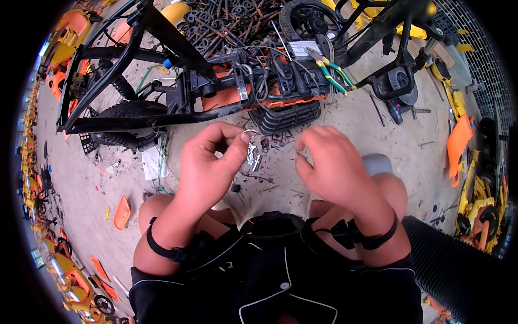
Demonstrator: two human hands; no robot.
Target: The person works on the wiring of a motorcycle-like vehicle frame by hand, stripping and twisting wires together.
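Observation:
My left hand (213, 156) pinches a thin, pale, curved wire (250, 130) between thumb and forefinger. To its right, my right hand (333, 159) hangs over the floor with fingers bent and thumb apart from the forefinger. Nothing shows in it, though its far fingers are partly hidden. Just beyond both hands stands a black vehicle frame (151, 123) with an orange-edged bay full of cables (263, 86). Across the bay's right end lie pliers with green and yellow handles (335, 75), beside a silver box (306, 49). A black finned block (286, 119) sits low under the bay.
Small metal parts (256, 162) lie on the floor between my hands. Dark metal parts (232, 21) are heaped behind the frame, beside a tyre (313, 24). An orange panel (122, 213) lies at left, another (459, 146) at right. A ribbed black hose (448, 264) runs by my right arm.

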